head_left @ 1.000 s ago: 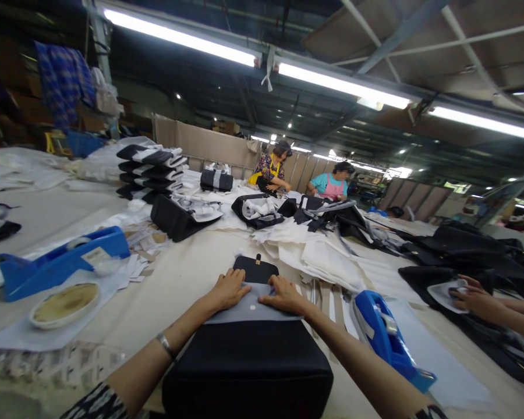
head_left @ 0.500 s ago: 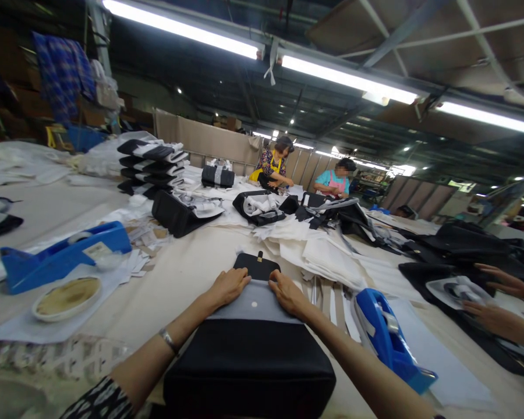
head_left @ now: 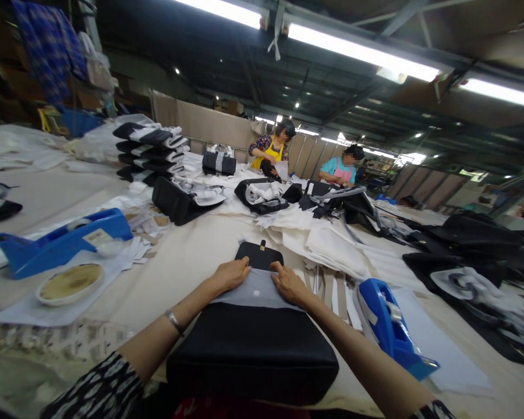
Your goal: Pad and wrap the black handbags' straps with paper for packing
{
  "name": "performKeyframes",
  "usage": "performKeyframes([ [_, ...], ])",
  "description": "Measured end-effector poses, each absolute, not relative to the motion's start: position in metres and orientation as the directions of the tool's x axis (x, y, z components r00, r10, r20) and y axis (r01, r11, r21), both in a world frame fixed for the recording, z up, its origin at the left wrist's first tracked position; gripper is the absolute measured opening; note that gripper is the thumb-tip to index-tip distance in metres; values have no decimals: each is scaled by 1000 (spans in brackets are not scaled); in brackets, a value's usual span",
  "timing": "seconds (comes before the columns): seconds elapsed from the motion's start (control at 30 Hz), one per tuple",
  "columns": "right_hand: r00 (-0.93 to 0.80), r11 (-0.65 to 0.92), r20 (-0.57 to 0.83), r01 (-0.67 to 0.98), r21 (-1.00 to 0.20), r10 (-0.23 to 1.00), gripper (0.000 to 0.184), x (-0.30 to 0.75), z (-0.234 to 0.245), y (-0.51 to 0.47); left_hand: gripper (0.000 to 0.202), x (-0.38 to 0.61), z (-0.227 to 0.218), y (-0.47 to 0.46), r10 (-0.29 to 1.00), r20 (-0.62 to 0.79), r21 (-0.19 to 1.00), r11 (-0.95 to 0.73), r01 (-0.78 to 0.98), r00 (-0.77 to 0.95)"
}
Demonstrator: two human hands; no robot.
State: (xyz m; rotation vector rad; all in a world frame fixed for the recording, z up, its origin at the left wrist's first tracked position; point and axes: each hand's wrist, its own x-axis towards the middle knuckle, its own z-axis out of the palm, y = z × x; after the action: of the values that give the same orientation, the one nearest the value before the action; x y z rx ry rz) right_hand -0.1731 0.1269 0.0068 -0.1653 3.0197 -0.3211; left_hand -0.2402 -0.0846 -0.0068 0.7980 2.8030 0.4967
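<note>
- The black bag (head_left: 253, 343) sits on the worktop (head_left: 179, 262), nearer the wearer than the fingers; a grey sheet (head_left: 256, 285) spans from it to a black flap (head_left: 258, 255).
- Left hand (head_left: 230, 276): fingers curled close together at the sheet's left edge; whether they pinch it, I cannot tell.
- Right hand (head_left: 290, 285): fingers loosely bent at the right edge, grip likewise unclear.
- White sheets (head_left: 318, 247) are piled just beyond the right hand.
- Blue tape dispensers (head_left: 65, 241) flank both arms.

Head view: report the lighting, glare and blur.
Head view: long white ceiling tube lights are blown out; head view: boxy smooth black bag loses detail on its dark near side; head view: lower left corner is blurred.
</note>
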Motion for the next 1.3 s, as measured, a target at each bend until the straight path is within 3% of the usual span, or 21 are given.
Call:
performKeyframes([
  [0.17,-990,987,-69,-118,-112,-127,45,-170,16,122,42,-242,-7,-82,535,-123,362,808,464,-836],
  [0.23,-969,968,-4,-245,-59,-246,46,-169,22,119,43,-241,-5,-82,533,-134,360,812,460,-836],
  [0.3,-896,896,37,-443,-32,-442,48,-168,28,117,44,-240,-2,-81,533,-139,362,812,458,-835],
  [0.4,-804,795,-5,-587,-151,-595,41,-165,34,117,43,-237,0,-81,532,-137,363,812,457,-836],
  [0.5,-792,776,-82,-564,-281,-605,47,-164,34,122,40,-236,-1,-83,529,-118,353,813,463,-840],
  [0.67,-778,795,-204,-530,-295,-594,71,-164,30,129,45,-239,1,-94,507,-21,272,832,483,-862],
  [0.77,-774,789,-196,-538,-297,-601,73,-164,28,131,40,-239,11,-98,587,15,255,780,571,-809],
  [0.93,-781,794,-191,-532,-294,-594,72,-163,23,131,39,-217,18,-92,814,5,378,537,754,-581],
  [1.13,-769,814,-285,-490,-312,-572,83,-159,41,134,57,-200,2,-97,862,49,458,430,778,-505],
  [1.2,-767,829,-320,-489,-270,-556,79,-157,58,131,56,-201,-1,-98,864,54,472,419,775,-500],
  [1.3,-814,819,-163,-508,-266,-558,43,-159,78,116,51,-202,-1,-98,864,70,494,404,769,-499],
])
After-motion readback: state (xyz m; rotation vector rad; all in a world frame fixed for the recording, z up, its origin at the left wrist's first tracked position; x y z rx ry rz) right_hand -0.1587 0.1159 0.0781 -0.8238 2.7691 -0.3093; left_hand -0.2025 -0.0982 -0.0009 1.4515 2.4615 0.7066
